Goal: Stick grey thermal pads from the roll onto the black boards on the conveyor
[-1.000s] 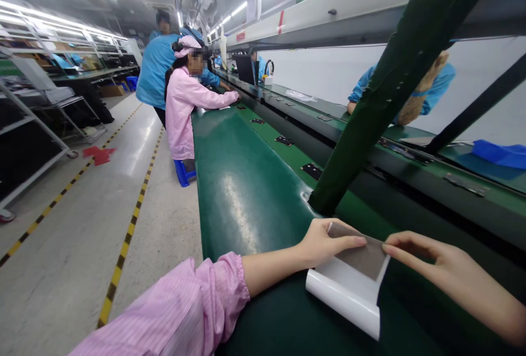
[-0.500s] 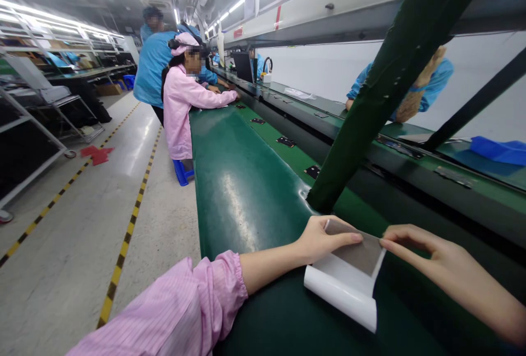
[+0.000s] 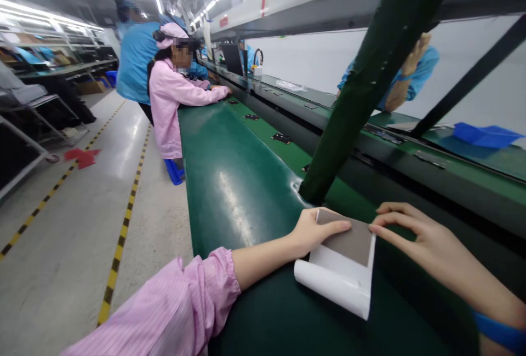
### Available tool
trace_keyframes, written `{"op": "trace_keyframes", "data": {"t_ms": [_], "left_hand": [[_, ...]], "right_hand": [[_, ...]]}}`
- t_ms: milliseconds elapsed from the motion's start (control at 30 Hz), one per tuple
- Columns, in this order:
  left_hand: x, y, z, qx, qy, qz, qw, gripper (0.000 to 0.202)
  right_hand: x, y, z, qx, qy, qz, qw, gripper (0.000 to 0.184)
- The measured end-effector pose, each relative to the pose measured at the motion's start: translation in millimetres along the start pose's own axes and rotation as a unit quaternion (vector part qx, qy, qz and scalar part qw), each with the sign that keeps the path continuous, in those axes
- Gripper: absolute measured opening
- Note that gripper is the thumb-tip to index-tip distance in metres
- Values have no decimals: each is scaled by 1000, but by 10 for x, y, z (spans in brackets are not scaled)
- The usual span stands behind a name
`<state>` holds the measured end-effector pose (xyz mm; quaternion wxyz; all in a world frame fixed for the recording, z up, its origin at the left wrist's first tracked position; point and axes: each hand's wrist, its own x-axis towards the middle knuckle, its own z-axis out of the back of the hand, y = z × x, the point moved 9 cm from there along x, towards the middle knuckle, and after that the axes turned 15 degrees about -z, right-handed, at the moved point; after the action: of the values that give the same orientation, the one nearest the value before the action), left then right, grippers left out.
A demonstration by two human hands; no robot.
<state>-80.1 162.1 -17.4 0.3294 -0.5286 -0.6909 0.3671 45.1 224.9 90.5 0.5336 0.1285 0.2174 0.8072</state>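
Far left, yellow-and-black tape [image 3: 123,235] runs along the floor beside the line. A person in blue [image 3: 133,60] stands at the far end, and just nearer a person in a pink coat [image 3: 168,104] leans both forearms on the green bench [image 3: 230,170]. The bench runs from that person towards me, its surface glossy. Small dark parts [image 3: 281,138] lie spaced along the lighter green strip on its far side. My left hand [image 3: 310,231], pink sleeve behind it, lies at the near end of the bench. Its fingers are stretched flat and close together across the far left corner of the grey sheet [image 3: 349,241], pressing it down; the thumb is hidden. The sheet lies flat on the bench between my two hands. Its white liner [image 3: 332,285] hangs off the near edge, rolled under in a loose curl at the lower left. A dark green strut [image 3: 361,82] rises at a slant from the bench just beyond the sheet. My right hand [image 3: 415,235] comes in from the right with fingers long and only narrowly parted, the tips touching the sheet's far right corner. I cannot tell whether they pinch the edge or merely rest on it. Beyond the line, a blue-sleeved arm [image 3: 406,79] of another person shows, and a blue cloth [image 3: 485,135] lies well to the right. A blue band [image 3: 499,331] circles my right wrist.
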Motion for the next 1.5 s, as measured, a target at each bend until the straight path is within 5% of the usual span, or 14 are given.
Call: {"op": "trace_keyframes", "data": {"t_ms": [233, 433, 600, 800, 1400, 1500], "left_hand": [[-37, 147, -13, -2, 25, 30, 999, 46], [-87, 146, -139, 38, 82, 19, 996, 35], [-130, 182, -226, 47, 116, 29, 992, 25], [-142, 181, -261, 14, 116, 44, 992, 21], [-140, 184, -257, 31, 126, 40, 991, 26], [-138, 187, -256, 25, 124, 40, 991, 25]], "right_hand": [[43, -61, 46, 107, -24, -11, 994, 60], [541, -574, -271, 221, -53, -83, 970, 50], [1034, -773, -518, 208, -70, -86, 972, 52], [1362, -845, -615, 151, -86, -64, 983, 26], [1126, -1082, -633, 54, -95, -108, 988, 15], [1092, -1203, -586, 57, -113, -145, 981, 29]]}}
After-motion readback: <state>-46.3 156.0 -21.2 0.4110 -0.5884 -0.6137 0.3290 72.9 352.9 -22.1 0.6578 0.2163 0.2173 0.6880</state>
